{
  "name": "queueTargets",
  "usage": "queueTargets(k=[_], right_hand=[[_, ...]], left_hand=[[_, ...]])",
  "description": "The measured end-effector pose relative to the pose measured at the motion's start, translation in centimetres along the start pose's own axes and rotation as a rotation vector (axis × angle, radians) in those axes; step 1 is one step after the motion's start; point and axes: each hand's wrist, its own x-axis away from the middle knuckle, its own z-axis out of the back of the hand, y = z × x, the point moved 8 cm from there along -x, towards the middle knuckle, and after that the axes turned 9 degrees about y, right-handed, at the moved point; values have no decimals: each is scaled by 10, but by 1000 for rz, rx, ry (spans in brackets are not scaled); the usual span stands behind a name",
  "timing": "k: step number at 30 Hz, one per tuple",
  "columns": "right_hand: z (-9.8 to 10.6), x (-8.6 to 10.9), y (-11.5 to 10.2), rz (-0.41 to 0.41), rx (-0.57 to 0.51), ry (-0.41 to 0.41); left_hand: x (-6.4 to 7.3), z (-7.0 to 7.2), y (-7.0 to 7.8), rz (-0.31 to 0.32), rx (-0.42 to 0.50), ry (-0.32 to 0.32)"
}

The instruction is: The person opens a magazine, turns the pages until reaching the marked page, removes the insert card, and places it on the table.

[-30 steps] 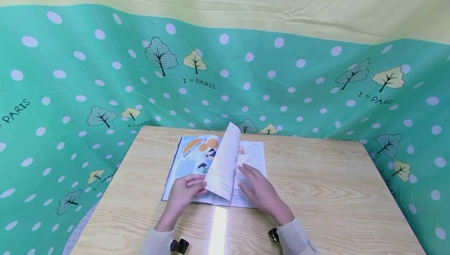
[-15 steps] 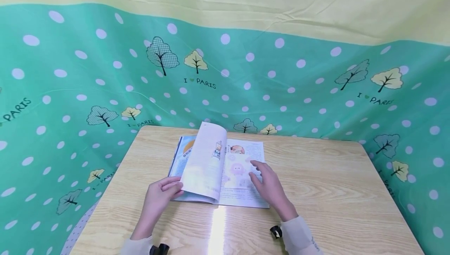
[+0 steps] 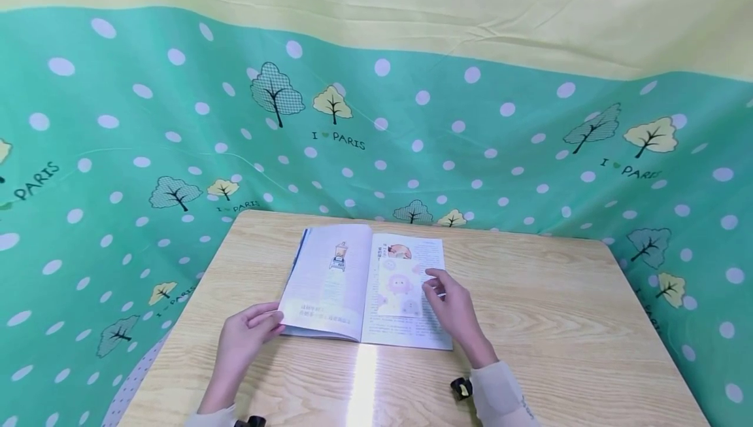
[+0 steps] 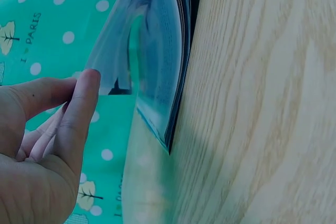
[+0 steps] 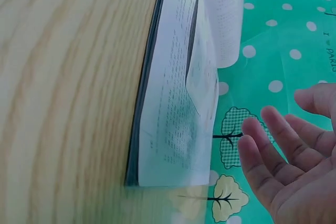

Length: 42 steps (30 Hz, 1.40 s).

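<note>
An open magazine (image 3: pixel 406 332) lies on the table, printed with text and small pictures. My left hand (image 3: pixel 247 335) pinches the lower outer corner of its left page (image 3: pixel 320 283) between thumb and fingers. In the left wrist view that page (image 4: pixel 113 66) curves up, apart from the sheets beneath. On the right page rests a pale card (image 3: pixel 400 286) with a pink cartoon figure; its edge lifts slightly in the right wrist view. My right hand (image 3: pixel 453 303) hovers by the right page's outer edge, fingers loosely bent and holding nothing.
The light wood table (image 3: pixel 541 322) extends on both sides of the magazine. Behind it hangs a green dotted curtain (image 3: pixel 500 146) with tree prints. A dark wrist camera (image 3: pixel 461 388) sits at the right sleeve.
My left hand has swung the page over from right to left, uncovering the card and the right page. My right hand has drawn back slightly to the right, off the page.
</note>
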Motion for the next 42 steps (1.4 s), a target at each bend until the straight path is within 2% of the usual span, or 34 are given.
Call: queueTargets(k=[6,12,20,28,35,42], right_hand=[[-3,2,10,-105,-71,-19],[-9,1,21,-205,-168,-29],[-20,-3,38,-412,-340,-36],[-36,-4,59,-570,-391,-40],[-46,-3,69,-629,-357,-57],[-51,-6,69,-597,-282,-53]], left_hand=[[2,4,1,-18,9,-6],[-1,8,-5,0,2,9],[-2,10,-7,0,-8,11],[-3,9,-6,5,-19,9],[-4,8,-6,7,-20,9],[-3,5,-5,6,-9,-5]])
